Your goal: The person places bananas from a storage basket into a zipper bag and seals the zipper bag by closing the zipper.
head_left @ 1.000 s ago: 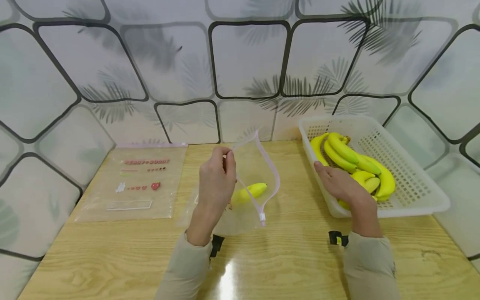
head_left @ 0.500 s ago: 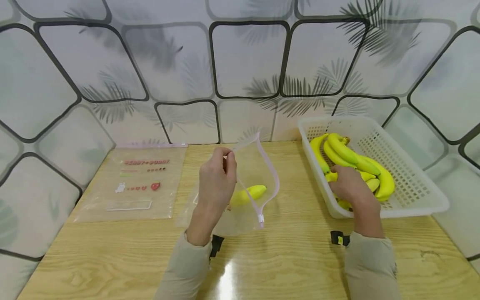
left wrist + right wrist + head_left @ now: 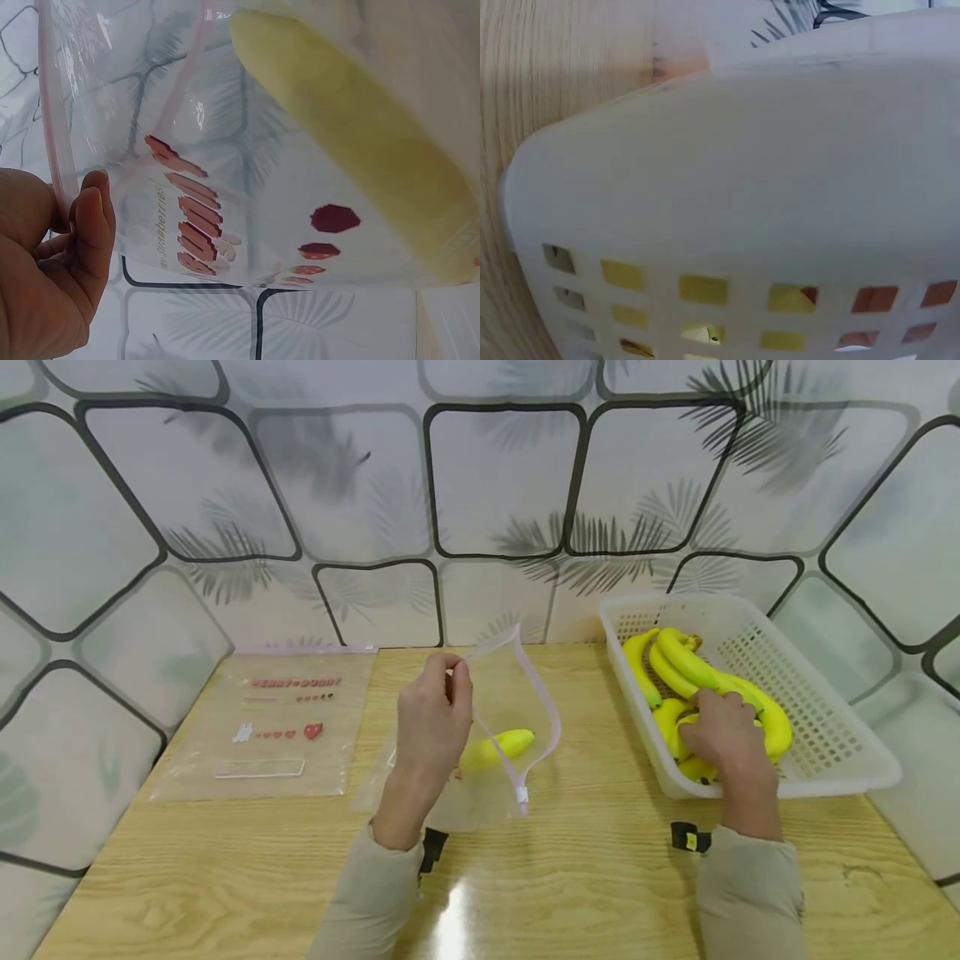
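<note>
My left hand (image 3: 435, 718) pinches the rim of a clear zip bag (image 3: 457, 806) with a pink zip edge. The bag's mouth gapes to the right, its white slider hanging at the near end. Inside lies one yellow banana (image 3: 510, 745), seen through the plastic in the left wrist view, beside red printing. Over in the white basket (image 3: 847, 760), my right hand (image 3: 727, 731) reaches down among several bananas (image 3: 682, 656), fingers bent over the near ones. Its fingertips are hidden, so a hold on any banana cannot be made out. The basket's wall fills most of the right wrist view.
A second clear zip bag (image 3: 277, 752), printed with a rabbit and hearts, lies flat on the wooden table (image 3: 225, 877) at the left. Behind the table hangs a pale patterned curtain or cloth (image 3: 502, 485). The basket stands at the right, near the backdrop.
My right hand has gone from the basket's left rim in among the bananas, then farther right, uncovering the ones near the left wall. The left hand and its bag stay put.
</note>
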Tool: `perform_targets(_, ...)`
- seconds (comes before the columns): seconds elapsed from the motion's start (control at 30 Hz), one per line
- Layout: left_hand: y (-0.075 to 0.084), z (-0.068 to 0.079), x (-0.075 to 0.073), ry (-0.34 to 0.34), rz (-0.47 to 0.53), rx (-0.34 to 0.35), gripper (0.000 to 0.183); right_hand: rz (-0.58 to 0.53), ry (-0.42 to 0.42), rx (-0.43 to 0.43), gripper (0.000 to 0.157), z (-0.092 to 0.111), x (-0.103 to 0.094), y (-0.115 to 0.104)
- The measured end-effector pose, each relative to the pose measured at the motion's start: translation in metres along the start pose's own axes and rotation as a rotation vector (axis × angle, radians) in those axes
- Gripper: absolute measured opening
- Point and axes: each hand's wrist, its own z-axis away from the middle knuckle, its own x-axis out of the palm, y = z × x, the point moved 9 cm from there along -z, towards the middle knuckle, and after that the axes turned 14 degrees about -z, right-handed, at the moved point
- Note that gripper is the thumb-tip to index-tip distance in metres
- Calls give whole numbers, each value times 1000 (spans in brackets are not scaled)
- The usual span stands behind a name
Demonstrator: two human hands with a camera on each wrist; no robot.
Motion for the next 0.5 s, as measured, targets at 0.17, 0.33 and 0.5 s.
perform_targets(0.17, 1, 0, 0, -7, 3, 0, 11, -6, -22, 17, 37, 1, -4, 8)
perform_targets(0.33, 0, 0, 1, -12, 3, 4, 10, -34, -71, 1, 25, 2, -5, 11)
perform_targets(0.5, 1, 0, 2, -8, 6, 10, 10, -81, -114, 19, 42, 2, -2, 12)
